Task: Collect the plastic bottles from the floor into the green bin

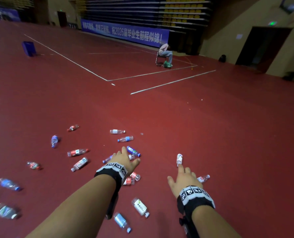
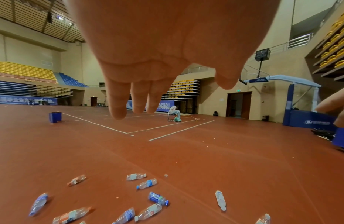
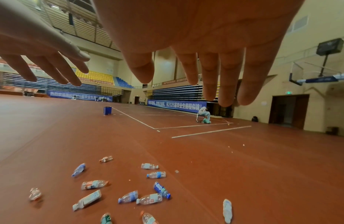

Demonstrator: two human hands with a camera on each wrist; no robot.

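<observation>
head view: we record both of our arms reaching forward over the red floor (image 1: 211, 134), each wrist in a black strap with a band of printed markers. our left hand (image 1: 124, 159) is held palm down with fingers straight and slightly spread, holding nothing; the left wrist view confirms the fingers (image 2: 117, 103) hanging extended above the floor. our right hand (image 1: 183, 179) is likewise palm down, fingers straight and apart, holding nothing, and the right wrist view shows the same. plastic bottles (image 1: 77, 152) lie scattered on their sides across the floor in front of and beneath our arms, mostly to the left; none is in either hand. 1 white-labelled bottle (image 1: 179, 159) lies just beyond our right fingertips; whether they touch it we cannot tell. a blue-labelled bottle (image 1: 133, 151) lies just beside our left hand. no green bin is identified in any view. farther off we note a blue box (image 1: 29, 48) on the court, white court lines (image 1: 65, 57), a seated person (image 1: 166, 53) on a chair and a blue banner (image 1: 125, 32) below the stands.
</observation>
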